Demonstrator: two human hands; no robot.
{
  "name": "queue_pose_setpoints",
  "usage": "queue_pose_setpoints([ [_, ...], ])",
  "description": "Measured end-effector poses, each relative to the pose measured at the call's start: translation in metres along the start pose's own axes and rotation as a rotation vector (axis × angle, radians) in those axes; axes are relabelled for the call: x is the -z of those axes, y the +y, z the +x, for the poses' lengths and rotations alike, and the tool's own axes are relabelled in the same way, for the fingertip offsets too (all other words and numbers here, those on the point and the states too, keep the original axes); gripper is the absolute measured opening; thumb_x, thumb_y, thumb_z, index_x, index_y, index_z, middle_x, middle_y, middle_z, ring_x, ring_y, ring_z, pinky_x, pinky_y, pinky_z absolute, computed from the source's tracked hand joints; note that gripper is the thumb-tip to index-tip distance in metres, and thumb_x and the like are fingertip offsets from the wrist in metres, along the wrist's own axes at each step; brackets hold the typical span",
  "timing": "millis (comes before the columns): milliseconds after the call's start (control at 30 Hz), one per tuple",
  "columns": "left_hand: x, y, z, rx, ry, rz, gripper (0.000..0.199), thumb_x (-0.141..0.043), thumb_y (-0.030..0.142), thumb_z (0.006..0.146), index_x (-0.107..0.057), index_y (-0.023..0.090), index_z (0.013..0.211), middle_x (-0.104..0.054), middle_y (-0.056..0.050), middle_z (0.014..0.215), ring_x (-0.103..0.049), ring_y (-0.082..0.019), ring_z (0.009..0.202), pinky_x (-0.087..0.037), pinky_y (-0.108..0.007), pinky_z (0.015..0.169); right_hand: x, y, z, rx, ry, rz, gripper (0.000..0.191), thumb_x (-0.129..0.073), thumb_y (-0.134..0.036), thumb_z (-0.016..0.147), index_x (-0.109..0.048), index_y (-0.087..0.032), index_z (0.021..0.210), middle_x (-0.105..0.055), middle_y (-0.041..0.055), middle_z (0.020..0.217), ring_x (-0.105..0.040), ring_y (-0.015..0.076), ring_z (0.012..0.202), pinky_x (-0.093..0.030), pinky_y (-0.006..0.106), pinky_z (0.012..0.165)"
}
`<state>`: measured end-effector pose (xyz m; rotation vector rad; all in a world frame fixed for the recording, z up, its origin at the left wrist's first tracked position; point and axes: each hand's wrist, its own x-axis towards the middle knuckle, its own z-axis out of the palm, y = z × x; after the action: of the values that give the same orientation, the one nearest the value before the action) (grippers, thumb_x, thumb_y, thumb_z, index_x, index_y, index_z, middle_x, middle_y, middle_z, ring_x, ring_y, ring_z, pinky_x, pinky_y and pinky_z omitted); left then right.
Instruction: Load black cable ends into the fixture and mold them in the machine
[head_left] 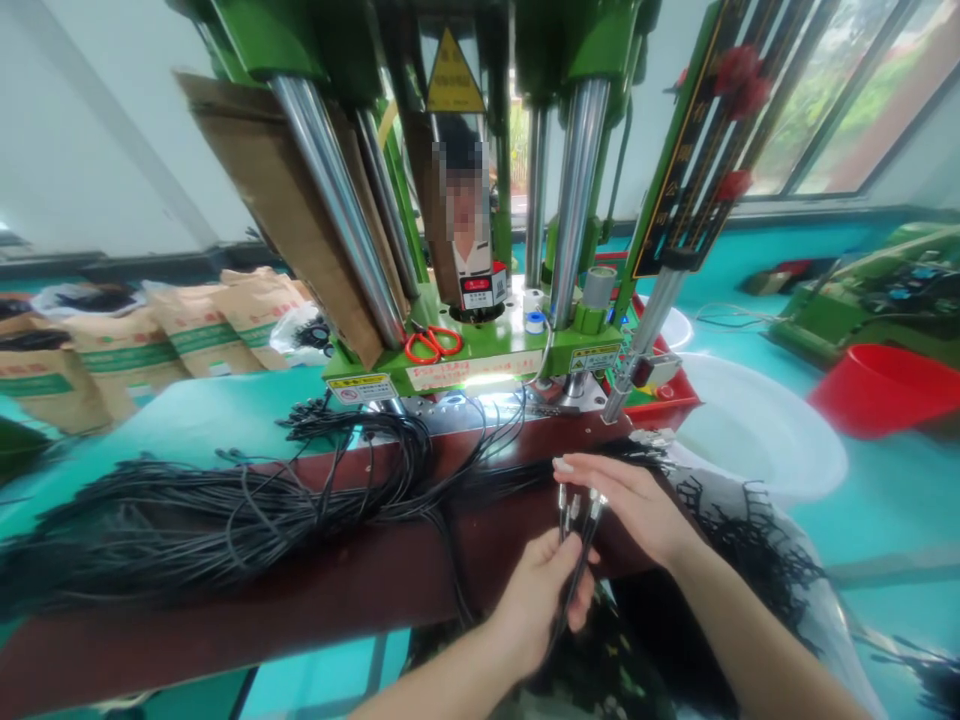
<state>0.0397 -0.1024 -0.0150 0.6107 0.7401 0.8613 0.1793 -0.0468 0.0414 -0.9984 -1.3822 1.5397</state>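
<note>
My left hand is closed around a small bunch of black cables, whose metal connector ends point up out of the fist. Over those ends, my right hand reaches in with its fingers stretched out, the fingertips at or just above the metal connectors. Whether it touches them I cannot tell for sure; its thumb is mostly hidden. Behind both hands, a large bundle of loose black cables lies across the brown bench.
A green press with steel columns stands behind the bench, with orange-handled scissors on its ledge. At right are a white basin, a red bucket and a heap of black moulded parts. Paper sacks stand at left.
</note>
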Motion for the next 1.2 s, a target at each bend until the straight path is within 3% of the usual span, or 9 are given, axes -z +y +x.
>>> queue_pose_setpoints([
  [233,-0.007,0.008,0.005,-0.122,0.015,0.099,0.031,-0.052,0.042,0.078,-0.05,0.011,0.077,-0.046,0.004,0.046,-0.035,-0.003,0.032,-0.023,-0.017,0.034,0.008,0.016,-0.012,-0.031,-0.163,-0.049,0.041,-0.048,-0.03,0.084,-0.047,-0.028,0.124,-0.049,0.0057,0.127,-0.059,0.0148,0.074,-0.048,0.032,0.07],
  [333,-0.007,0.011,0.008,-0.15,0.099,0.145,0.031,-0.051,0.043,0.078,-0.049,0.012,0.075,-0.047,0.004,0.047,-0.037,-0.004,0.032,-0.026,-0.016,0.034,0.012,0.019,-0.016,-0.037,-0.187,0.015,0.044,-0.048,-0.028,0.084,-0.043,-0.027,0.128,-0.058,0.0055,0.113,-0.06,0.0169,0.08,-0.044,0.036,0.082],
  [500,-0.004,0.009,0.012,0.048,-0.09,0.177,0.036,-0.052,0.048,0.075,-0.051,0.012,0.08,-0.054,-0.001,0.053,-0.046,-0.008,0.036,-0.036,-0.019,0.035,0.015,0.016,-0.024,-0.155,-0.408,0.086,0.055,-0.045,-0.031,0.086,-0.024,-0.028,0.137,-0.062,-0.0001,0.074,-0.063,0.0164,0.063,-0.049,0.033,0.064],
  [567,-0.003,0.008,0.012,0.015,-0.079,0.163,0.036,-0.052,0.048,0.076,-0.052,0.012,0.079,-0.051,0.001,0.052,-0.043,-0.006,0.035,-0.034,-0.018,0.034,0.018,0.013,-0.02,-0.161,-0.448,0.074,0.053,-0.046,-0.031,0.086,-0.027,-0.028,0.136,-0.064,0.0024,0.081,-0.064,0.0188,0.072,-0.049,0.037,0.069],
  [700,-0.004,0.004,0.015,-0.047,-0.042,0.267,0.035,-0.052,0.048,0.075,-0.052,0.012,0.074,-0.045,0.004,0.048,-0.037,-0.004,0.033,-0.028,-0.016,0.032,0.019,0.003,0.002,0.024,-0.241,0.005,0.036,-0.047,-0.035,0.085,-0.052,-0.027,0.12,-0.052,0.0059,0.124,-0.05,0.0207,0.11,-0.035,0.041,0.096],
  [800,-0.006,0.003,0.02,-0.038,-0.017,0.362,0.035,-0.053,0.048,0.074,-0.051,0.013,0.074,-0.047,0.004,0.049,-0.039,-0.004,0.033,-0.031,-0.016,0.031,0.01,-0.006,0.02,0.037,-0.285,-0.162,0.036,-0.046,-0.037,0.085,-0.052,-0.027,0.119,-0.049,0.0047,0.128,-0.041,0.0199,0.119,-0.026,0.041,0.102],
  [933,-0.008,0.005,0.026,-0.048,0.079,0.251,0.037,-0.054,0.048,0.072,-0.051,0.012,0.072,-0.051,0.001,0.053,-0.043,-0.006,0.036,-0.036,-0.019,0.033,-0.005,-0.012,0.025,-0.273,-0.46,-0.307,0.048,-0.044,-0.041,0.084,-0.039,-0.028,0.13,-0.061,0.0072,0.112,-0.065,0.0189,0.08,-0.051,0.036,0.075],
  [1033,-0.01,0.004,0.027,-0.041,0.093,0.142,0.039,-0.056,0.049,0.07,-0.052,0.01,0.069,-0.052,-0.001,0.053,-0.046,-0.008,0.037,-0.037,-0.02,0.035,-0.01,-0.012,0.022,-0.312,-0.489,-0.341,0.049,-0.043,-0.04,0.084,-0.035,-0.032,0.132,-0.049,0.0087,0.126,-0.065,0.0132,0.057,-0.053,0.026,0.05],
  [1200,-0.012,0.004,0.03,-0.019,0.115,0.18,0.045,-0.052,0.053,0.07,-0.05,0.01,0.058,-0.048,-0.001,0.046,-0.042,-0.006,0.033,-0.031,-0.018,0.032,-0.009,-0.01,0.029,0.002,-0.577,-0.496,0.041,-0.046,-0.031,0.082,-0.049,-0.027,0.123,-0.044,0.0033,0.132,-0.05,0.0226,0.11,-0.052,0.026,0.071],
])
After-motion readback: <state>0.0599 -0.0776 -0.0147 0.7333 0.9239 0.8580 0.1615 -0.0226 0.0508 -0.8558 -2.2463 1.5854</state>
